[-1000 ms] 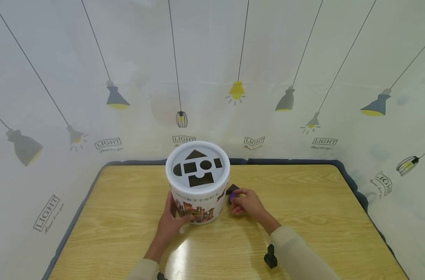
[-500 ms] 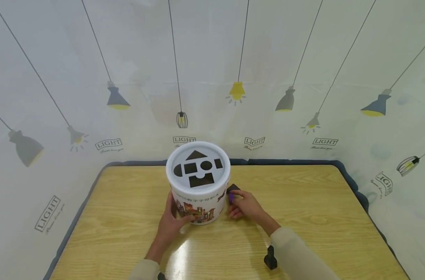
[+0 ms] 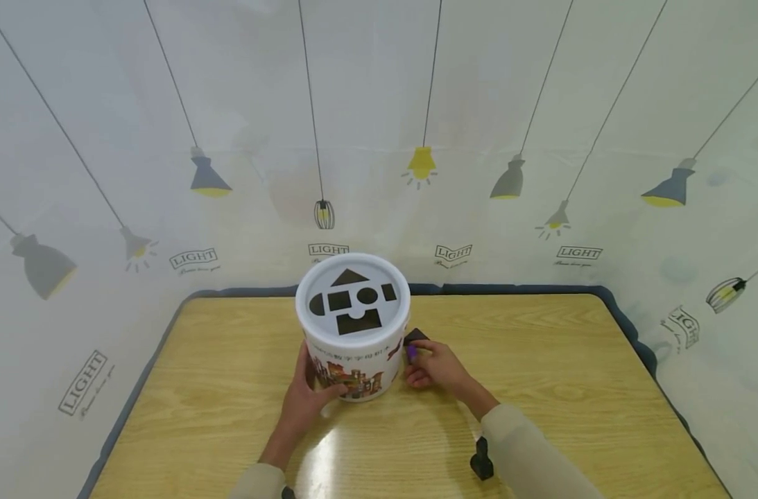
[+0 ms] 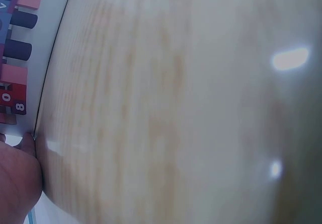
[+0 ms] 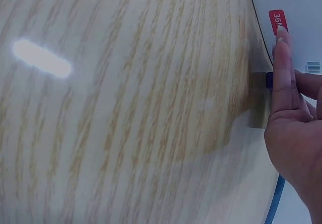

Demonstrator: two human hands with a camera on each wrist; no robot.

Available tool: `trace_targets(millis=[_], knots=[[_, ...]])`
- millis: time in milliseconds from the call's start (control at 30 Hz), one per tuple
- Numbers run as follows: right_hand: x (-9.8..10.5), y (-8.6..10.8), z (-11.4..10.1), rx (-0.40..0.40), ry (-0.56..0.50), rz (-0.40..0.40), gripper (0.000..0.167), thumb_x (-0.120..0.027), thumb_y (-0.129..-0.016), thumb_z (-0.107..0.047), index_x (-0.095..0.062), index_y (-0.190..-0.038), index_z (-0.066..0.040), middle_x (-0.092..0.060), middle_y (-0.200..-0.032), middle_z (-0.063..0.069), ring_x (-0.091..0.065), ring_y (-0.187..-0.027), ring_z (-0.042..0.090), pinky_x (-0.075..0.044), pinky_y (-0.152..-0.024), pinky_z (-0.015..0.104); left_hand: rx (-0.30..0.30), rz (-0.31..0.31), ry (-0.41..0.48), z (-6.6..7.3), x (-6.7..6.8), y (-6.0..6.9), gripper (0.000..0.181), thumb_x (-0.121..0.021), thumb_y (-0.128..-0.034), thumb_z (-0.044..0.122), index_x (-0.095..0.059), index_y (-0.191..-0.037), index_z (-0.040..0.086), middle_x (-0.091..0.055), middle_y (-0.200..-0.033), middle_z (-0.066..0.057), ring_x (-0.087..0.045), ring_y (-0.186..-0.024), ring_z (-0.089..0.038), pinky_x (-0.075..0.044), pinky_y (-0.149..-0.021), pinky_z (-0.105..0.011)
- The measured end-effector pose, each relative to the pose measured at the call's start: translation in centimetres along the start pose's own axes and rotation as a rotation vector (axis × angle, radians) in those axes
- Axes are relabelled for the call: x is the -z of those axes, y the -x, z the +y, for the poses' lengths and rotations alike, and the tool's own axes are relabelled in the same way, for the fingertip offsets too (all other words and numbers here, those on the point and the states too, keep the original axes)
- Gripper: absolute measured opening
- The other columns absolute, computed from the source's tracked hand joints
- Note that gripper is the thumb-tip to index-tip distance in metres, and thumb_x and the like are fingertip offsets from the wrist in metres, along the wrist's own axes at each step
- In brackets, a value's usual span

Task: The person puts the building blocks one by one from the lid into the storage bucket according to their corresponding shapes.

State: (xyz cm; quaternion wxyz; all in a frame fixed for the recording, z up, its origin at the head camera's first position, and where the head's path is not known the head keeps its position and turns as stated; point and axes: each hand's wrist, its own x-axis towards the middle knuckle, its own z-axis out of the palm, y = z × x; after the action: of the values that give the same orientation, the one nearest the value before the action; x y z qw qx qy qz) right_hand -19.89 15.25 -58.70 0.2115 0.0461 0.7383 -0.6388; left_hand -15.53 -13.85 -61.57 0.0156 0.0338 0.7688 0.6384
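Note:
A white bucket with a printed picture of colourful blocks stands upright on the table. Its lid has several cut-out shapes, among them a triangle, a square and a circle. My left hand grips the bucket's lower left side, thumb across the front; the far fingers are hidden behind it. Just right of the bucket, my right hand pinches a small purple block, mostly covered by the fingers. Beyond those fingertips lies a dark block close to the bucket wall.
The wooden table has a dark edging at the back and sides, with a lamp-printed sheet rising behind it. A small black device sits beside my right sleeve.
My right fingers have shifted slightly around the purple block, which now shows less. The left hand and the bucket stay where they were.

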Motion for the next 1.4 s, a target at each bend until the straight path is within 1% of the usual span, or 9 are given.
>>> trace_targets(millis=[233,400,600,733,833,1000,1133,1300,1400], knots=[[0.4,0.2,-0.3,0.022,0.047,-0.05,0.044,-0.044,-0.101,-0.007,-0.04,-0.143,0.005,-0.07,-0.095,0.022,-0.071,-0.075,0.023,-0.063,-0.069,0.035,0.0,0.004,0.002,0.0,0.0,0.0,0.116,-0.086,-0.0721,0.033,-0.004,-0.153,0.046,-0.019,-0.161,0.004,-0.02,-0.148,-0.024,-0.019,-0.122,-0.042],[0.8,0.5,-0.6,0.029,0.056,-0.086,0.043,-0.045,-0.102,-0.008,-0.041,-0.143,0.005,-0.07,-0.093,0.02,-0.071,-0.075,0.023,-0.063,-0.068,0.034,0.01,0.01,-0.021,0.0,0.0,0.0,0.115,-0.086,-0.0714,0.037,-0.004,-0.152,0.05,-0.019,-0.161,0.007,-0.021,-0.148,-0.022,-0.02,-0.122,-0.041],[1.2,0.9,-1.3,0.051,0.07,-0.132,0.044,-0.045,-0.102,-0.01,-0.04,-0.143,0.005,-0.07,-0.093,0.019,-0.072,-0.077,0.024,-0.064,-0.07,0.035,0.008,0.008,-0.001,0.0,0.1,0.0,0.114,-0.086,-0.0708,0.038,-0.006,-0.151,0.053,-0.022,-0.159,0.011,-0.022,-0.147,-0.018,-0.02,-0.122,-0.04],[1.3,1.3,-1.7,0.069,0.088,-0.152,0.044,-0.045,-0.102,-0.01,-0.041,-0.142,0.007,-0.07,-0.093,0.019,-0.072,-0.077,0.024,-0.063,-0.072,0.038,0.004,0.001,0.002,0.0,0.1,0.0,0.114,-0.086,-0.0709,0.037,-0.006,-0.151,0.053,-0.022,-0.159,0.011,-0.022,-0.147,-0.019,-0.02,-0.122,-0.04],[1.4,1.6,-2.1,0.084,0.097,-0.178,0.043,-0.045,-0.102,-0.009,-0.041,-0.141,0.009,-0.07,-0.092,0.019,-0.072,-0.076,0.023,-0.063,-0.073,0.038,0.015,-0.009,0.014,0.7,0.2,0.2,0.115,-0.086,-0.0715,0.035,-0.006,-0.152,0.051,-0.022,-0.16,0.008,-0.021,-0.147,-0.02,-0.019,-0.122,-0.04],[1.6,1.9,-2.4,0.097,0.096,-0.213,0.041,-0.045,-0.102,-0.01,-0.043,-0.139,0.009,-0.07,-0.093,0.021,-0.072,-0.076,0.023,-0.064,-0.071,0.036,0.044,-0.04,0.025,2.9,0.4,0.9,0.116,-0.086,-0.074,0.029,-0.004,-0.155,0.041,-0.019,-0.162,0.001,-0.018,-0.148,-0.023,-0.018,-0.123,-0.04],[1.8,2.1,-2.7,0.111,0.101,-0.236,0.042,-0.045,-0.102,-0.01,-0.042,-0.14,0.009,-0.069,-0.096,0.027,-0.072,-0.075,0.023,-0.064,-0.07,0.036,0.05,-0.047,-0.006,3.8,0.5,1.2,0.115,-0.085,-0.0754,0.028,-0.003,-0.156,0.036,-0.019,-0.162,-0.001,-0.019,-0.148,-0.023,-0.019,-0.122,-0.038],[1.9,2.4,-3.1,0.121,0.104,-0.252,0.046,-0.046,-0.101,-0.01,-0.039,-0.142,0.009,-0.069,-0.096,0.028,-0.072,-0.074,0.022,-0.064,-0.07,0.037,0.051,-0.047,-0.014,3.5,0.5,1.0,0.115,-0.085,-0.0751,0.029,-0.003,-0.156,0.036,-0.02,-0.161,-0.002,-0.02,-0.148,-0.024,-0.02,-0.122,-0.039],[1.9,2.6,-3.3,0.124,0.101,-0.256,0.046,-0.047,-0.101,-0.011,-0.039,-0.142,0.01,-0.07,-0.093,0.024,-0.072,-0.074,0.023,-0.064,-0.07,0.038,0.045,-0.044,0.006,2.6,0.4,0.7,0.115,-0.085,-0.0743,0.029,-0.004,-0.156,0.039,-0.02,-0.161,-0.001,-0.019,-0.148,-0.025,-0.019,-0.123,-0.04]])
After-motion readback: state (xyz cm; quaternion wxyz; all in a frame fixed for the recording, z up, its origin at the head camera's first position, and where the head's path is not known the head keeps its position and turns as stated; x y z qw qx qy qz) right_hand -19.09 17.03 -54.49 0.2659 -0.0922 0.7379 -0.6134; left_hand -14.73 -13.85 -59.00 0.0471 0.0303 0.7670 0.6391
